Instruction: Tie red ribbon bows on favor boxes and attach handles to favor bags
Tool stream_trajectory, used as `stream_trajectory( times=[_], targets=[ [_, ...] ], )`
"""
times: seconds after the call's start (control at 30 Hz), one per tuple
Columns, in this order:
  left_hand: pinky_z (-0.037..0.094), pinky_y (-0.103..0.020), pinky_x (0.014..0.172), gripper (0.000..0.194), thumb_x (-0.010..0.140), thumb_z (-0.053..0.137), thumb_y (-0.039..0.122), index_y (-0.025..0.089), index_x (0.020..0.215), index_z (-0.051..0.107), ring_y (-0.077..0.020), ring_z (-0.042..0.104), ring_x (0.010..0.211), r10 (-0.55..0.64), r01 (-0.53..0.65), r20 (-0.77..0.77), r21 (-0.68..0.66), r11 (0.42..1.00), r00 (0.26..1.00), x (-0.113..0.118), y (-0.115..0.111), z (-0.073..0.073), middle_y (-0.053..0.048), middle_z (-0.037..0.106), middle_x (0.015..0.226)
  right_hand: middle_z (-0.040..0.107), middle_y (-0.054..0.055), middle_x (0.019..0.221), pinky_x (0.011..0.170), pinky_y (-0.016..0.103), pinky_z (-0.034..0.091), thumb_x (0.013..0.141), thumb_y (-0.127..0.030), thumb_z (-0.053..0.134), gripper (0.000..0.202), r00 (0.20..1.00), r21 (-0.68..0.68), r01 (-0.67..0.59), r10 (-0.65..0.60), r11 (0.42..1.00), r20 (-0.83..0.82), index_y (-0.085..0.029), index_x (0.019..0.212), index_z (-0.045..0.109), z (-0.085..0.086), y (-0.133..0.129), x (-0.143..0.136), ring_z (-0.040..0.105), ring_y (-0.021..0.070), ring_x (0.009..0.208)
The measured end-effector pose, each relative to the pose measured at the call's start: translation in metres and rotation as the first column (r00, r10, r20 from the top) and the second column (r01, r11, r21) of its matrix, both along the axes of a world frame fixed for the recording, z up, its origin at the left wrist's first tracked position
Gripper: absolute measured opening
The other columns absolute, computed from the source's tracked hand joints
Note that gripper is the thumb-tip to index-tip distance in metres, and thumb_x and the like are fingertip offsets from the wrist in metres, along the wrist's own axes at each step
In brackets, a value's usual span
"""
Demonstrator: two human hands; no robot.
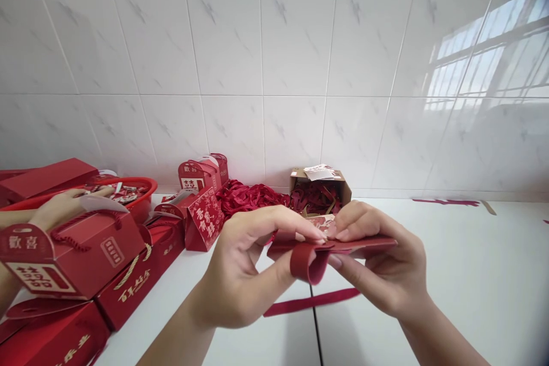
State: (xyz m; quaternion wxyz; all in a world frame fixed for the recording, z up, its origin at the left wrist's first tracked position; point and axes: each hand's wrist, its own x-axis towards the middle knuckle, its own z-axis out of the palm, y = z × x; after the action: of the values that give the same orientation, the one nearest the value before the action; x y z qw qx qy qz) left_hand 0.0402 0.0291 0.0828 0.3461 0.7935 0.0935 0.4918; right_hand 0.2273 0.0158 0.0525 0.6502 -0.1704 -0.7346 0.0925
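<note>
In the middle of the head view, both my hands hold a flat, dark red gift packet above the table. Its near side carries a red strap bent into a loop. My left hand is closed, thumb against the loop and fingertips on the packet's top edge. My right hand pinches the packet from the other side, thumb below and fingers above. The fingertips of both hands meet near its middle, and what lies between them is too small to make out. A red ribbon hangs below the packet.
Several red gift boxes crowd the left side. Behind them another person's hand reaches into a red basket of small packets. Red ribbons lie by the tiled wall beside a cardboard box. A dark seam crosses the white table.
</note>
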Motion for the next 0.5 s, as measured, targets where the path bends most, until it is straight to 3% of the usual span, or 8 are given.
stream_trajectory(
  times=[0.17,0.37,0.5],
  targets=[
    [0.057,-0.026,0.078,0.036,0.075,0.055,-0.004,0.022,0.099,0.062,-0.0152,0.064,0.090,-0.061,0.063,-0.037,0.045,0.997,0.997,0.0001,0.0055,-0.0043,-0.002,0.064,0.095,0.062,0.002,0.079,0.069,0.033,0.051,0.071,-0.005,0.072,0.024,0.999,0.088,0.033,-0.031,0.996,-0.025,-0.020,0.086,0.062,-0.0006,0.0018,-0.0001,0.060,0.0157,0.073],
    [0.057,-0.018,0.068,0.030,0.083,0.051,0.002,0.022,0.104,0.058,-0.0116,0.065,0.084,0.143,-0.129,-0.068,0.184,0.974,0.987,0.0040,0.0102,-0.0055,-0.002,0.065,0.094,0.065,-0.001,0.086,0.065,0.023,0.053,0.076,-0.009,0.070,0.038,0.995,-0.155,0.076,-0.085,0.985,-0.057,-0.026,0.109,0.058,-0.0005,0.0043,-0.0035,0.063,0.0125,0.076],
    [0.056,-0.014,0.060,0.030,0.085,0.048,0.003,0.021,0.107,0.053,-0.0111,0.066,0.078,0.178,-0.157,-0.098,0.190,0.969,0.979,0.0032,0.0108,-0.0061,-0.001,0.065,0.083,0.063,0.000,0.087,0.066,0.023,0.051,0.080,-0.013,0.067,0.025,0.996,-0.198,0.090,-0.087,0.976,0.023,-0.024,0.102,0.063,0.0016,0.0044,-0.0048,0.061,0.0118,0.077]
  ],
)
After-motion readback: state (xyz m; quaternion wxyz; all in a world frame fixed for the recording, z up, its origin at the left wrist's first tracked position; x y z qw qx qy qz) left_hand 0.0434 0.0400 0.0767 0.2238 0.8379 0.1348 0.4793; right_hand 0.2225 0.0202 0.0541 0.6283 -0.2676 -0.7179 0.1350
